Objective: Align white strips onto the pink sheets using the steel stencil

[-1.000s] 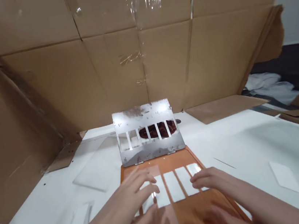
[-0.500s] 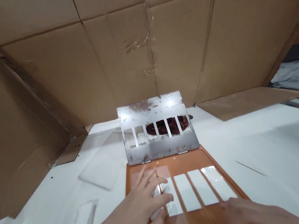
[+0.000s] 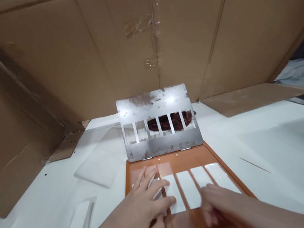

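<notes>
My left hand (image 3: 149, 204) lies with fingers spread over the left part of an orange-brown board (image 3: 191, 158), its fingertips on a white rectangular strip (image 3: 175, 197). Several such strips lie side by side on the board, the leftmost partly under my left hand. My right hand (image 3: 218, 200) is over the board's right half, fingers curled and blurred, beside the white strips there. Whatever it may hold is hidden. Hinged to the board's far edge, a metal frame (image 3: 163, 148) with several rectangular windows stands tilted up.
Behind the frame lies a dark red crumpled cloth (image 3: 166, 123), seen through its windows. Clear-looking sheets (image 3: 100, 173) and white strips (image 3: 75, 225) are on the left. A thin stick (image 3: 255, 164) lies on the right. Cardboard walls (image 3: 121, 50) enclose the white table.
My right hand has moved left and further from me, from below the right-hand strips to partly over them. My left hand keeps its place on the board. The camera view has tilted slightly down.
</notes>
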The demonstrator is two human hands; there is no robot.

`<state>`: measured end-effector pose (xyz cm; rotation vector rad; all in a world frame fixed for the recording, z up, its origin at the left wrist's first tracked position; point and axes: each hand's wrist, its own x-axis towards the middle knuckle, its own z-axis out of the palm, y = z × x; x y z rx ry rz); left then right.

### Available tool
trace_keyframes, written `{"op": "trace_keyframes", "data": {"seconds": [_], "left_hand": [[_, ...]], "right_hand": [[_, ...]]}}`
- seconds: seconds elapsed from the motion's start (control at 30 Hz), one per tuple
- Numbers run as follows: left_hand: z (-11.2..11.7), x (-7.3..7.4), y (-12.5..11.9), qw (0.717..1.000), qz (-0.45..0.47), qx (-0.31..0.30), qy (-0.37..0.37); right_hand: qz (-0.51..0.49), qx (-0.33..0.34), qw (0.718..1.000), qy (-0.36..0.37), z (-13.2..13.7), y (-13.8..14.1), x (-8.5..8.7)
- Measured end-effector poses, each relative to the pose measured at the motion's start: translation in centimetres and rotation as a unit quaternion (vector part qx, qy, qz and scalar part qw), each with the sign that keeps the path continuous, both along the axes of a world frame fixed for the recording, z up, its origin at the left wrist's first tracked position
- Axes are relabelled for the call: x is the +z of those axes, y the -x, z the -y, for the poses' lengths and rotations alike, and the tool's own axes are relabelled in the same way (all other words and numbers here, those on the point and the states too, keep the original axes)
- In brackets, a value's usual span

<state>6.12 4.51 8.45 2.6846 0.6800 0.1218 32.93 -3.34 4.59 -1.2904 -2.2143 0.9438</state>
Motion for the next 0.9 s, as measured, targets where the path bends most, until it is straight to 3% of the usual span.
{"op": "trace_keyframes", "data": {"seconds": [0.2,0.3,0.4,0.6,0.77,0.9], "left_hand": [[0.2,0.4,-0.2,0.997,-0.071,0.004,0.026],[0.4,0.0,0.5,0.995,-0.071,0.037,0.050],[0.5,0.0,0.6,0.995,-0.060,0.051,0.066],[0.5,1.3,-0.4,0.993,-0.055,0.005,0.105],[0.5,1.1,0.0,0.991,-0.073,-0.002,0.115],[0.0,1.2,0.0,0.987,-0.107,-0.018,0.118]], "right_hand": [[0.094,0.030,0.995,-0.032,-2.2,3.1,0.7],[0.126,0.036,0.991,0.033,-2.4,3.3,1.8],[0.113,0.035,0.989,0.084,-3.1,3.2,2.7],[0.085,0.025,0.995,0.054,-5.0,2.6,2.5],[0.063,0.013,0.997,0.048,-6.1,2.4,1.7],[0.001,-0.004,0.992,0.128,-6.6,2.2,2.1]]}}
